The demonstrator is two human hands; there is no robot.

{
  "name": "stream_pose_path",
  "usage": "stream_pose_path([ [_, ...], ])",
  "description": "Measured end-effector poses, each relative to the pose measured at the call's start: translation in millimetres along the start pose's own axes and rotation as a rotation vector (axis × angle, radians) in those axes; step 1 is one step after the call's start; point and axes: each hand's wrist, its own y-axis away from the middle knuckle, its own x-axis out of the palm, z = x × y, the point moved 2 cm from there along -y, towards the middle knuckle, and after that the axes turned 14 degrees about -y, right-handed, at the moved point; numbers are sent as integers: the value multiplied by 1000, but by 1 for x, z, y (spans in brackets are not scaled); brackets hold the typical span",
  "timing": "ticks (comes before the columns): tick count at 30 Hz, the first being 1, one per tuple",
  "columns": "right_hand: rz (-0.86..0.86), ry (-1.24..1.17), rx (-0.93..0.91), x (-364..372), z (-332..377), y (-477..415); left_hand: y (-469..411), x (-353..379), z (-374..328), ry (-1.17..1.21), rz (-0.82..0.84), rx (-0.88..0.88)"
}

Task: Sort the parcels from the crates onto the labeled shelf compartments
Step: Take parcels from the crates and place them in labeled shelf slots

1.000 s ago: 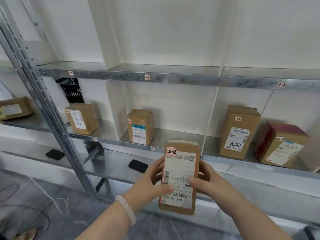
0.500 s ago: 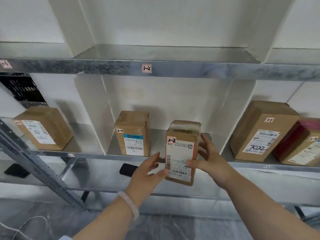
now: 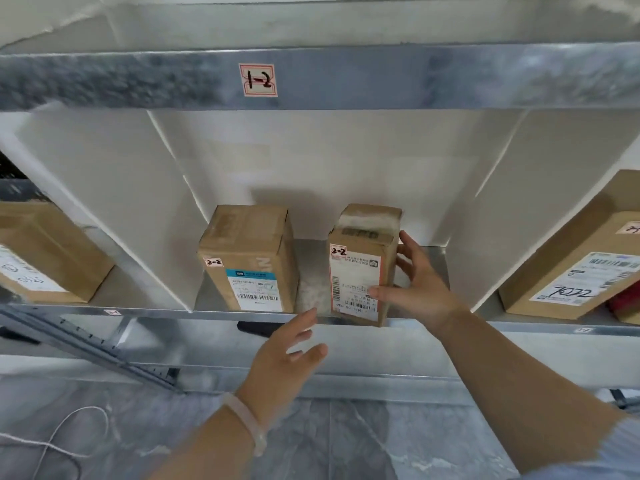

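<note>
A tall brown parcel (image 3: 356,271) marked 2-2, with a white barcode label, stands upright at the front edge of the middle compartment of the metal shelf (image 3: 156,311). My right hand (image 3: 419,285) grips its right side, thumb on the front label and fingers along the side. My left hand (image 3: 287,355) hovers open just below the shelf edge, apart from the parcel. Another brown parcel (image 3: 249,258) marked 2-2 stands in the same compartment to the left, a gap between the two.
White dividers wall off the compartment. The upper shelf rail carries a 1-2 label (image 3: 258,80). A brown box (image 3: 45,258) sits in the left compartment; a box (image 3: 571,265) written 7022 and a red parcel (image 3: 627,303) sit at right. A black object (image 3: 256,329) lies on the lower shelf.
The parcel went from held in the air by both hands to standing on the shelf. My left hand came off it and dropped lower. The view moved closer.
</note>
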Motion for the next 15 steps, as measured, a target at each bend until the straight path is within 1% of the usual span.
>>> stream_pose_path([
  [5,16,-28,-10,-1,-14,-20,-11,5,8,-29,4,-15],
  [10,90,-40,-9,-9,-21,-26,-20,8,8,-46,-17,-22],
  [15,139,-27,55,-16,-21,-26,-27,10,1,-60,12,-14],
])
